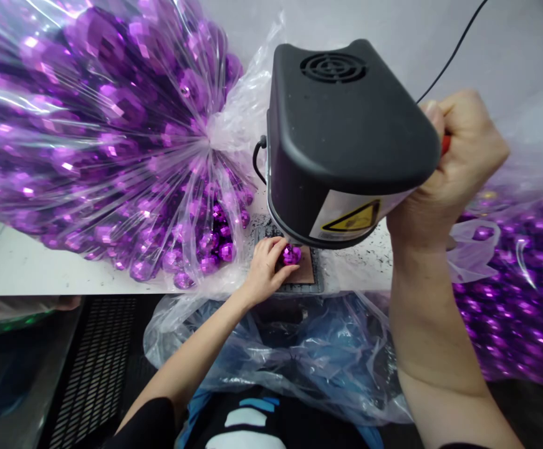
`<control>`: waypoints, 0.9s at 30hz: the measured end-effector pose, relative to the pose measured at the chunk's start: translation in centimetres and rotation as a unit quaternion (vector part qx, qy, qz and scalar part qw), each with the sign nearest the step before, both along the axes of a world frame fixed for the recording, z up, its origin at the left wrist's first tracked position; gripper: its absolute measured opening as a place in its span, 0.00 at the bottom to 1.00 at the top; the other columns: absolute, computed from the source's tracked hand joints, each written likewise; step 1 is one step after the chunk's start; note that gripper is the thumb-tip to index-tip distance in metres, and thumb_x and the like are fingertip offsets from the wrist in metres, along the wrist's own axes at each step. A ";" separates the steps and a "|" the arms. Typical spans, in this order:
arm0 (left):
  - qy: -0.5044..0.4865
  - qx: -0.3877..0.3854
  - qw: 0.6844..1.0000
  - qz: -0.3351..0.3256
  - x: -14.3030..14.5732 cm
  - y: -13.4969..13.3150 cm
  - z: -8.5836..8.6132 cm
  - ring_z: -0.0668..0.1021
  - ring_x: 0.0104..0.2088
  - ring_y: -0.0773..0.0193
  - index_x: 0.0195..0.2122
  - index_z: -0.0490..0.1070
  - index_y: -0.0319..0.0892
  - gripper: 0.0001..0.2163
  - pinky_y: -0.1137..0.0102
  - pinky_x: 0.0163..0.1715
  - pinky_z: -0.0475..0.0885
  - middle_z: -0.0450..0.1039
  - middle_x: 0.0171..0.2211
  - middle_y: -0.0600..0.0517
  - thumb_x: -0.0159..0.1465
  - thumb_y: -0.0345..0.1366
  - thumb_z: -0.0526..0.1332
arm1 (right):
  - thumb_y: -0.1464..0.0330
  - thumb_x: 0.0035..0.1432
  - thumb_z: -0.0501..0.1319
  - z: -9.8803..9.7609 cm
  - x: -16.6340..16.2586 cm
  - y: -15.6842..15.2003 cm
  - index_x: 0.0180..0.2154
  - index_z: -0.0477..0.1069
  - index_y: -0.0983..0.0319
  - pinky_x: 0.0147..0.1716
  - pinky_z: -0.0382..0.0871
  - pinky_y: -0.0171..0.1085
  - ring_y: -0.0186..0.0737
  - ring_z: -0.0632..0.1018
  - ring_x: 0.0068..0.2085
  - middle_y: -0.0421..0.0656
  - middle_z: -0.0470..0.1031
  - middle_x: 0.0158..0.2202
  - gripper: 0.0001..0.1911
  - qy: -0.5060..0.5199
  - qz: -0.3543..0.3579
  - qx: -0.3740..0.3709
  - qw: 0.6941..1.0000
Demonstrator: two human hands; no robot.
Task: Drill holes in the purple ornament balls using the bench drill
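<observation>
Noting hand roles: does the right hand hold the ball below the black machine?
No: the left hand holds that purple ball.

One left hand (267, 265), one right hand (462, 153), one black machine (346, 125).
One faceted purple ball (290, 254) sits at the left hand's grip, above one brown pad (307, 272) and one dark mat (318, 284); two plastic-wrapped heaps, the left heap (112, 156) and the right heap (514, 312), flank the grip, their balls too many to count. One spread of clear plastic (327, 349) lies below it. Above, the machine carries one vent (333, 67) and one yellow warning sign (353, 216).
</observation>
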State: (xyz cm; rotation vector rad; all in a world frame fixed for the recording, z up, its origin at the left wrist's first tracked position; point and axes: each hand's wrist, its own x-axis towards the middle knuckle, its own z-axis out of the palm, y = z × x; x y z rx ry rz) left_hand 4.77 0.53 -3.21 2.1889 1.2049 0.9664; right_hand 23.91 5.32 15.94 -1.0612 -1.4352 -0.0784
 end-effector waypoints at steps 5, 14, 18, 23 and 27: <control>-0.051 -0.036 0.998 0.011 0.4 0.0 -0.3 0.74 0.53 0.53 0.56 0.67 0.42 0.20 0.57 0.55 0.69 0.73 0.52 0.43 0.67 0.45 0.62 | 0.56 0.68 0.49 0.0 0.0 0.0 0.25 0.50 0.66 0.31 0.50 0.30 0.19 0.56 0.28 0.36 0.50 0.25 0.24 0.006 -0.002 -0.006 1.000; -0.104 -0.115 0.987 0.044 -0.5 0.7 -0.7 0.76 0.51 0.53 0.55 0.72 0.44 0.21 0.55 0.55 0.69 0.76 0.49 0.45 0.65 0.48 0.64 | 0.62 0.67 0.51 -0.4 0.4 0.5 0.26 0.43 0.63 0.31 0.47 0.31 0.21 0.54 0.28 0.37 0.42 0.25 0.22 0.002 0.017 0.023 1.000; -0.095 -0.153 0.978 0.101 -0.9 1.2 -0.9 0.75 0.49 0.53 0.55 0.74 0.43 0.23 0.56 0.54 0.70 0.76 0.45 0.45 0.64 0.51 0.63 | 0.65 0.67 0.51 -0.2 0.3 0.4 0.26 0.45 0.63 0.31 0.46 0.32 0.22 0.53 0.28 0.37 0.45 0.26 0.20 -0.006 0.015 0.024 1.000; -0.069 -0.125 0.986 0.088 -1.0 1.2 -0.4 0.75 0.47 0.55 0.53 0.74 0.42 0.22 0.55 0.57 0.67 0.75 0.42 0.47 0.64 0.51 0.63 | 0.67 0.66 0.52 0.0 0.3 0.3 0.26 0.43 0.62 0.30 0.45 0.32 0.23 0.52 0.27 0.37 0.42 0.25 0.20 -0.012 0.029 0.015 0.999; -0.035 -0.077 0.995 0.049 -0.8 0.9 0.2 0.75 0.50 0.54 0.51 0.72 0.43 0.18 0.54 0.59 0.65 0.76 0.46 0.47 0.65 0.48 0.63 | 0.61 0.68 0.49 0.1 0.2 0.2 0.25 0.45 0.62 0.30 0.47 0.32 0.24 0.53 0.27 0.37 0.44 0.25 0.21 -0.012 0.018 -0.001 1.000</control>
